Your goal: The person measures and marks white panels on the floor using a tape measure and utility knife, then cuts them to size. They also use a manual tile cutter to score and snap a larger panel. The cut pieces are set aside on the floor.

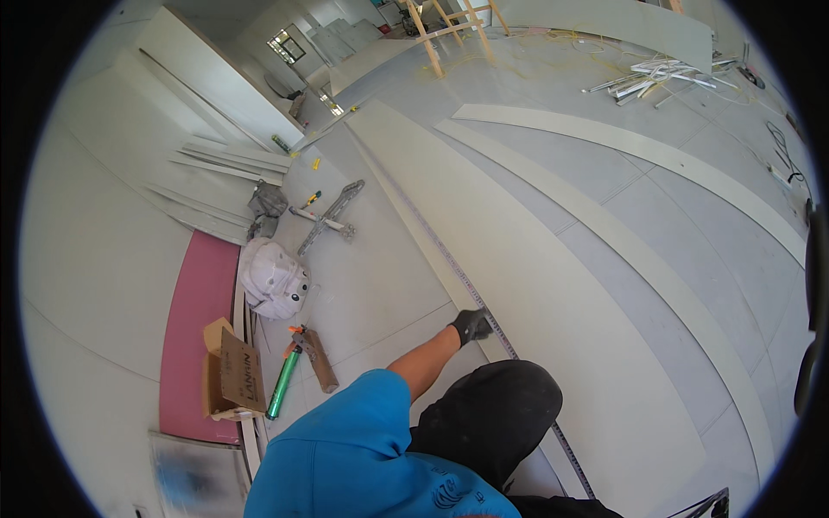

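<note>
My left hand (471,326), in a dark glove, is at the edge of a long, thin measuring strip (455,267) with dark marks along it. Its fingers are curled; whether they grip the strip or some small thing cannot be made out. The strip runs lengthwise over a long pale board (518,250) on the floor, passes beside my bent knee in dark trousers (509,406), and shows again nearer the lower edge. My right hand is out of view.
Left of me lie a green tube-shaped gun (283,385), an open cardboard box (242,373), a white bag (273,278) and a cross-shaped metal piece (326,219). Narrow pale strips (604,226) curve along the right. Farther off are a wooden stand (429,45) and piled offcuts (649,78).
</note>
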`<state>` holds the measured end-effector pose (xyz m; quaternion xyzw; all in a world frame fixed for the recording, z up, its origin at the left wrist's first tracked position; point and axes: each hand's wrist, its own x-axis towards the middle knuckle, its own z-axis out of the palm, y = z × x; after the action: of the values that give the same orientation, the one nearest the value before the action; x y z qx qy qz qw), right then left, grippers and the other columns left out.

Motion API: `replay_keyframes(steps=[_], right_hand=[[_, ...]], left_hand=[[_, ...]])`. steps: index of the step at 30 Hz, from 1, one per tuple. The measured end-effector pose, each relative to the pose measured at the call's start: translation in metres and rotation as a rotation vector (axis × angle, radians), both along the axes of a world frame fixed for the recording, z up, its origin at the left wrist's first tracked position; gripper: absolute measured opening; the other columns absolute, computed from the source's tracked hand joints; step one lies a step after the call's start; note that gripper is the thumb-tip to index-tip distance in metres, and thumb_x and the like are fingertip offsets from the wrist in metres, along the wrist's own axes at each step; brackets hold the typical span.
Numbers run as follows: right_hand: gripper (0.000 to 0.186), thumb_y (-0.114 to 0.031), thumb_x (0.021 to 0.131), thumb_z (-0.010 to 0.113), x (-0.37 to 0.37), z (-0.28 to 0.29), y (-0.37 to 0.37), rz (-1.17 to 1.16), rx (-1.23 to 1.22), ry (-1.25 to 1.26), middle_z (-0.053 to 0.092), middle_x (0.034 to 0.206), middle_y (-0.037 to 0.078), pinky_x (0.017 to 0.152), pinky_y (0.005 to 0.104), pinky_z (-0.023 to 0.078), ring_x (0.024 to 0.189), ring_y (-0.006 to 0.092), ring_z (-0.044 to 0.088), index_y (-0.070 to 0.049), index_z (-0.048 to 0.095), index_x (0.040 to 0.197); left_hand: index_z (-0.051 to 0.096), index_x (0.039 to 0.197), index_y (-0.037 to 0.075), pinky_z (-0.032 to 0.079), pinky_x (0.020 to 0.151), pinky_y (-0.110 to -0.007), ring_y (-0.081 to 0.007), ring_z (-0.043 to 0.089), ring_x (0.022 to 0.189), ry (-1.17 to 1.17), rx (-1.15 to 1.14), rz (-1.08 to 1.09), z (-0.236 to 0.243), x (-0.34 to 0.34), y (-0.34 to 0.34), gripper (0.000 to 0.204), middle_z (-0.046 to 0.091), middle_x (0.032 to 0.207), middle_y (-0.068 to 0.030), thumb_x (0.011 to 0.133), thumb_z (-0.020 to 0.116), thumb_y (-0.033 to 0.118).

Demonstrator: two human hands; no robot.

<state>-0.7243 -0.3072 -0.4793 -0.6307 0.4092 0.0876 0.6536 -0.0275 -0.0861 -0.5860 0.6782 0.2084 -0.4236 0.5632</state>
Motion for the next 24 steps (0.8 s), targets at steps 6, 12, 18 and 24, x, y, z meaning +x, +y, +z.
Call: replay_keyframes(steps=[6,12,18,24], right_hand=[[0.023,-0.026,0.084,0.067,0.010,0.005,0.022,-0.033,-0.077,0.025,0.070,0.084,0.015,0.074,0.0371,0.052,0.081,0.0274,0.068,-0.005,0.071,0.090],[0.021,-0.028,0.084,0.066,0.027,0.015,0.051,-0.140,-0.225,0.179,0.069,0.080,0.014,0.069,0.0400,0.052,0.076,0.0287,0.068,-0.008,0.072,0.084],[0.019,-0.023,0.087,0.054,0.050,0.038,0.022,0.140,-0.551,0.057,0.061,0.075,0.018,0.067,0.0463,0.044,0.077,0.0389,0.059,-0.006,0.059,0.081],[0.030,-0.035,0.090,0.059,0.047,0.011,0.043,0.093,-0.642,0.106,0.058,0.072,0.017,0.066,0.0473,0.044,0.075,0.0384,0.058,-0.007,0.058,0.078]], left_hand=[[0.066,0.098,-0.003,0.052,0.059,-0.041,-0.0296,0.066,0.065,-0.307,0.500,-0.490,-0.021,-0.060,0.010,0.036,0.067,0.077,-0.0191,0.087,0.063,0.031],[0.066,0.098,0.002,0.052,0.063,-0.039,-0.0261,0.067,0.070,-0.654,0.717,-1.211,-0.060,-0.068,-0.034,0.027,0.068,0.078,-0.0164,0.086,0.063,0.026],[0.066,0.097,0.003,0.052,0.064,-0.039,-0.0259,0.067,0.071,-0.691,0.618,-1.166,-0.072,-0.107,-0.041,0.026,0.068,0.078,-0.0160,0.086,0.063,0.026],[0.066,0.097,0.003,0.052,0.065,-0.039,-0.0258,0.067,0.071,-0.739,0.631,-1.205,-0.060,-0.100,-0.039,0.025,0.068,0.078,-0.0155,0.085,0.063,0.026]])
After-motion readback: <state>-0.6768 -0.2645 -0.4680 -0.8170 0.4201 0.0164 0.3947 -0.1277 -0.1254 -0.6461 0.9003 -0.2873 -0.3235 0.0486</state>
